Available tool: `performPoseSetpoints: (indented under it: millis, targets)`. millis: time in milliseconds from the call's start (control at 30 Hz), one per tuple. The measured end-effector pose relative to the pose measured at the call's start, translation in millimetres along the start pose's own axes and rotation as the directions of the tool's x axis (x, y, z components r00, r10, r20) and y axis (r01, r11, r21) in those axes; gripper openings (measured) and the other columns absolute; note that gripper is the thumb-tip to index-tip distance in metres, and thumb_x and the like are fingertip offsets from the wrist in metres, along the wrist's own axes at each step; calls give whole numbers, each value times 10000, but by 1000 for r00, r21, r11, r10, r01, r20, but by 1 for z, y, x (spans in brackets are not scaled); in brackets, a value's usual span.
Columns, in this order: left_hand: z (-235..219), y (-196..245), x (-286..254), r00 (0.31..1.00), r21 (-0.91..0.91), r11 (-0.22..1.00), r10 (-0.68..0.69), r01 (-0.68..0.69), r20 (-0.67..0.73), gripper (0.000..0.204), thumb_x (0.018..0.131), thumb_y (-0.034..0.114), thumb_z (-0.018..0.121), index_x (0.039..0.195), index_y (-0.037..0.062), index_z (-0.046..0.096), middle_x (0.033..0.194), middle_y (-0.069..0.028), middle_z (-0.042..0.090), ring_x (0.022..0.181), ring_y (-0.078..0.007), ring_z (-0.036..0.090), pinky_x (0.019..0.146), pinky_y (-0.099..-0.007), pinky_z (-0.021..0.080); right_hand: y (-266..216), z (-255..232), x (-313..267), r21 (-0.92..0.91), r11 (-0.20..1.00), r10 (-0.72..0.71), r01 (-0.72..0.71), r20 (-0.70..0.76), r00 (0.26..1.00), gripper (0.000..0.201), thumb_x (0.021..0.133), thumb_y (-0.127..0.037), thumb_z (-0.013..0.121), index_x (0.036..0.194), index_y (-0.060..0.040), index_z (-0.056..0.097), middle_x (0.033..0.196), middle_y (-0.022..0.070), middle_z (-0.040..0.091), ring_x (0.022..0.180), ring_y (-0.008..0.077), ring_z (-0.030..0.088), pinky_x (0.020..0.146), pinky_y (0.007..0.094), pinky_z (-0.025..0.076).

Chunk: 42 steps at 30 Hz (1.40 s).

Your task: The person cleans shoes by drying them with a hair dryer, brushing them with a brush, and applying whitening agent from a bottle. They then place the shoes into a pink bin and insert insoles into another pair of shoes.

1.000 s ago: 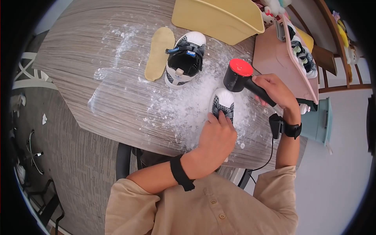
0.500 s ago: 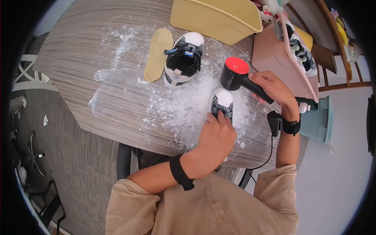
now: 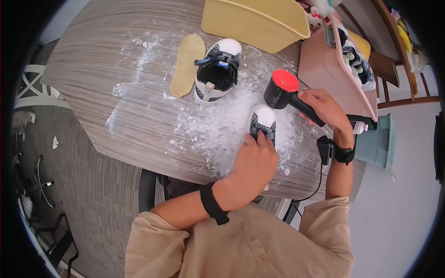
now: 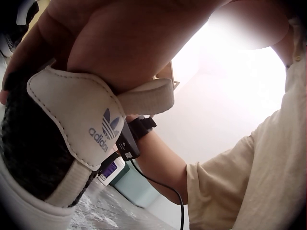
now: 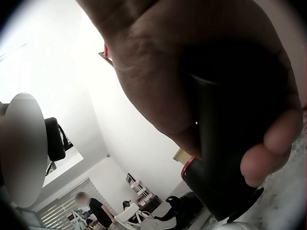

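Note:
My left hand (image 3: 255,162) grips a grey-and-white sneaker (image 3: 264,116), its fingers over the upper, toe pointing away from me. In the left wrist view the sneaker's white panel (image 4: 88,115) carries a blue adidas logo, with a pull loop beside it. My right hand (image 3: 326,109) holds the handle of a black hair dryer (image 3: 278,98) with a red round end facing up. Its barrel stands just beyond and right of the sneaker's toe. Another sneaker (image 3: 230,47) with dark straps sits to the left, next to a yellowish insole (image 3: 187,67).
White powder (image 3: 208,123) covers much of the wooden table (image 3: 92,51). A yellow bin (image 3: 250,25) stands at the back, a pink bin (image 3: 320,69) holding shoes at the right. Beyond the right forearm are a white bottle (image 3: 360,127) and a teal container (image 3: 379,143).
The hair dryer in my right hand shifts slightly left, then back right, over the powder near the toe. My left hand and the sneaker stay in place.

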State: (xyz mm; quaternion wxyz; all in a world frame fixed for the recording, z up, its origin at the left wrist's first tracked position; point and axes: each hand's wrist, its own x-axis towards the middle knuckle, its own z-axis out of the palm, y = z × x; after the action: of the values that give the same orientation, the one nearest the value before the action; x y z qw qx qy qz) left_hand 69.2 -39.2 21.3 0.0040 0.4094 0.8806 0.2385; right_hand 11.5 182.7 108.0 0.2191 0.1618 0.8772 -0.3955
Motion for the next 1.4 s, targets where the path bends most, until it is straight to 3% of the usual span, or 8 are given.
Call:
performPoseSetpoints:
  millis: [467, 767, 867, 1067, 1100, 1233, 1333, 1400]
  targets:
    - [3, 1, 0, 998, 24, 1000, 14, -13, -55, 333, 710, 98, 620, 1005, -55, 647, 1021, -206, 640, 799, -296, 625, 577, -315, 536, 2, 12, -20, 0, 1000, -27, 27, -97, 995, 363, 951, -301, 510, 750, -11, 596, 568, 6, 523, 460, 75, 498, 446, 239, 384]
    - [4, 1, 0, 998, 12, 1000, 8, -7, -59, 316, 714, 88, 607, 992, -55, 652, 1016, -205, 643, 798, -297, 624, 563, -312, 534, 7, 28, -40, -12, 999, -41, 40, -192, 981, 357, 950, -282, 516, 1075, 24, 650, 599, 9, 513, 497, 80, 496, 472, 246, 388]
    - [0, 0, 0, 1000, -9, 1000, 2, -2, -28, 311, 716, 87, 604, 988, -56, 654, 1013, -208, 644, 799, -298, 624, 564, -312, 535, 5, 39, -53, -49, 998, -50, 39, -253, 966, 356, 945, -280, 528, 1116, 11, 641, 631, 20, 539, 512, 86, 497, 495, 243, 411]
    - [1, 0, 0, 999, -3, 1000, 7, -7, -46, 301, 711, 83, 602, 971, -62, 653, 1004, -209, 645, 794, -297, 622, 560, -311, 535, 0, 56, -71, -210, 971, -180, 116, -319, 930, 324, 918, -223, 560, 1143, 1, 625, 723, 141, 632, 581, 154, 548, 578, 294, 455]
    - [1, 0, 0, 999, -2, 1000, 7, -7, -45, 301, 709, 84, 603, 968, -62, 652, 1000, -208, 644, 789, -294, 621, 558, -311, 534, 1, 58, -73, -216, 973, -146, 77, -324, 935, 314, 892, -186, 585, 1139, 5, 621, 781, 195, 641, 612, 209, 581, 611, 319, 465]
    - [2, -1, 0, 998, -22, 1000, 2, -3, -57, 304, 703, 84, 604, 964, -65, 648, 984, -199, 638, 771, -281, 614, 550, -310, 531, 4, 65, -76, -260, 940, -298, 219, -323, 898, 312, 865, -153, 610, 1131, 9, 623, 821, 197, 650, 653, 260, 607, 651, 314, 480]
    - [-4, 0, 3, 994, -82, 996, -13, 22, 109, 378, 755, 131, 596, 1063, -81, 652, 1102, -277, 625, 909, -395, 608, 641, -332, 535, 5, 67, -77, -246, 929, -345, 276, -311, 885, 311, 854, -128, 615, 1131, 13, 622, 842, 201, 654, 686, 277, 618, 676, 315, 488]
    - [-3, -1, 2, 997, -75, 997, -6, 12, 82, 377, 754, 131, 597, 1058, -86, 652, 1099, -277, 625, 899, -390, 606, 635, -332, 533, 7, 67, -79, -231, 937, -326, 262, -308, 894, 314, 853, -116, 613, 1137, 17, 619, 851, 202, 655, 703, 267, 626, 688, 313, 491]
